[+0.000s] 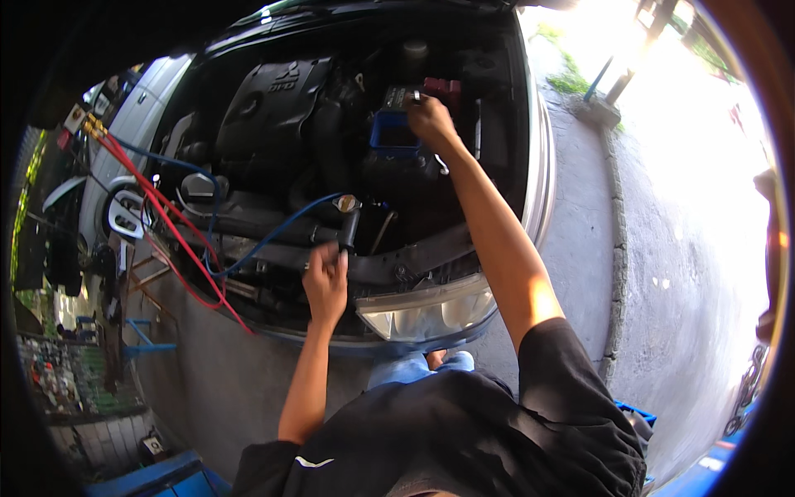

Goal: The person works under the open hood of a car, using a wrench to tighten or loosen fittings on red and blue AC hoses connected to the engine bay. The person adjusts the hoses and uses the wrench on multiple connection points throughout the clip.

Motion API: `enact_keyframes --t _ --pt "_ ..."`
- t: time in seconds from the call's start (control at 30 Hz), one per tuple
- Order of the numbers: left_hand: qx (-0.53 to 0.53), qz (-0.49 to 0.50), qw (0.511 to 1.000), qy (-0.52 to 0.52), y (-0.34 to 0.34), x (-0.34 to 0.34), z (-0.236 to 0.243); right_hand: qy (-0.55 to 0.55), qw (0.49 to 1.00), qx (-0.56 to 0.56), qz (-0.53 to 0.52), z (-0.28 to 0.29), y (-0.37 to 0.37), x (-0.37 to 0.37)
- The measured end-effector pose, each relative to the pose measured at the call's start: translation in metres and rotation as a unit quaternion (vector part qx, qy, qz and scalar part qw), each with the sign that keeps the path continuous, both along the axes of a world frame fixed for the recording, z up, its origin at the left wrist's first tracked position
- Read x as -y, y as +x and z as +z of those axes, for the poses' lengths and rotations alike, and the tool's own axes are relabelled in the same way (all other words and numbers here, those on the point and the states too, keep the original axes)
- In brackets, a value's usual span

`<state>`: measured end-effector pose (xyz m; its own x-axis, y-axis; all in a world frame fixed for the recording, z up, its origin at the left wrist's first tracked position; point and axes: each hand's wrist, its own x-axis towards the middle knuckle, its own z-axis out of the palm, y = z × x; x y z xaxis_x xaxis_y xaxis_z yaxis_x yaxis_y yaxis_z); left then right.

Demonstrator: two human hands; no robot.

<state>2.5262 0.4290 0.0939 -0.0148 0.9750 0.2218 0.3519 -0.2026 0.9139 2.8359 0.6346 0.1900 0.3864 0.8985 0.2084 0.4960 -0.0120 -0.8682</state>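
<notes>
My right hand (433, 124) reaches over the far right of a car's engine bay, fingers curled in. A small dark object with a shiny spot shows at its fingertips, too small to name. Beneath and beside this hand are the battery (401, 98) and a bright blue rectangular frame (392, 130). Nearer to me, my left hand (325, 283) hovers by the front crossmember (418, 253) with bent fingers. Motion blurs them, so any grip is unclear. Just beyond it stands a short black pipe (350, 229) with a brass-coloured cap (346, 202) on top.
Red hoses (157, 199) and a blue hose (273, 236) run from brass fittings (95, 126) at the left across the bay. A black engine cover (277, 103) lies at the far left. The headlight (426, 316) is close to my body. Concrete floor (580, 199) extends right.
</notes>
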Motion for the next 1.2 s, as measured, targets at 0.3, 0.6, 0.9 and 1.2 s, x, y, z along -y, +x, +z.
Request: enact_keyframes --t 0.3,0.6,0.9,1.2 --pt "0.15 0.091 0.925 -0.337 -0.035 0.188 -0.063 -0.137 0.902 -0.349 0.215 -0.063 -0.089 0.186" --pt "0.209 0.095 0.937 -0.262 -0.069 0.126 -0.044 -0.214 0.927 0.009 0.309 -0.129 -0.232 0.289" --pt "0.38 0.054 0.854 -0.35 -0.149 0.044 -0.096 -0.223 0.931 0.099 0.272 -0.127 -0.302 0.259" --pt "0.348 -0.063 0.849 -0.392 -0.145 -0.033 -0.109 -0.231 0.919 0.289 0.14 -0.099 -0.298 0.227"
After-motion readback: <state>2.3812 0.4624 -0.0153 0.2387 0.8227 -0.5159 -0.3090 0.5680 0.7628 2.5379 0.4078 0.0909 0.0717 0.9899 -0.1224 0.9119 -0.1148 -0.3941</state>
